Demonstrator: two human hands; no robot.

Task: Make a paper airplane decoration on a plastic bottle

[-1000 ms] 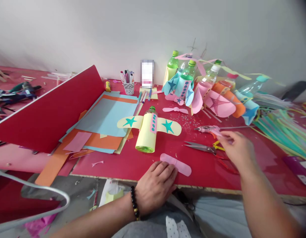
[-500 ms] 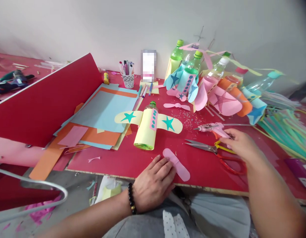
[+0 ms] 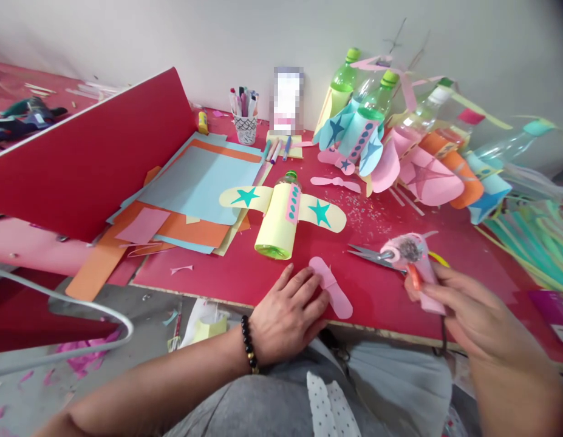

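Observation:
My right hand (image 3: 475, 309) grips the handle of a pink hot glue gun (image 3: 406, 252), lifted above the scissors (image 3: 372, 255), its nozzle pointing left. Fingers spread and flat, my left hand (image 3: 293, 312) rests at the table's front edge, its fingertips on a pink paper strip (image 3: 331, 288) with rounded ends and a crease across its middle. Beyond that hand lies a bottle airplane (image 3: 279, 221), a green-capped bottle wrapped in yellow paper with star-marked wings. A pink paper propeller (image 3: 336, 184) is behind it. The glue gun hides most of the scissors' handles.
Finished bottle airplanes (image 3: 399, 139) stand at the back right, beside a pile of coloured strips (image 3: 531, 237). Paper sheets (image 3: 199, 188) are stacked left, by a red board (image 3: 103, 152). A pen cup (image 3: 245, 127) and a phone (image 3: 286, 100) stand against the wall.
My right hand has picked up the glue gun from the table and turned it, bringing it over the scissors. My left hand stays on the pink strip. The view has shifted slightly.

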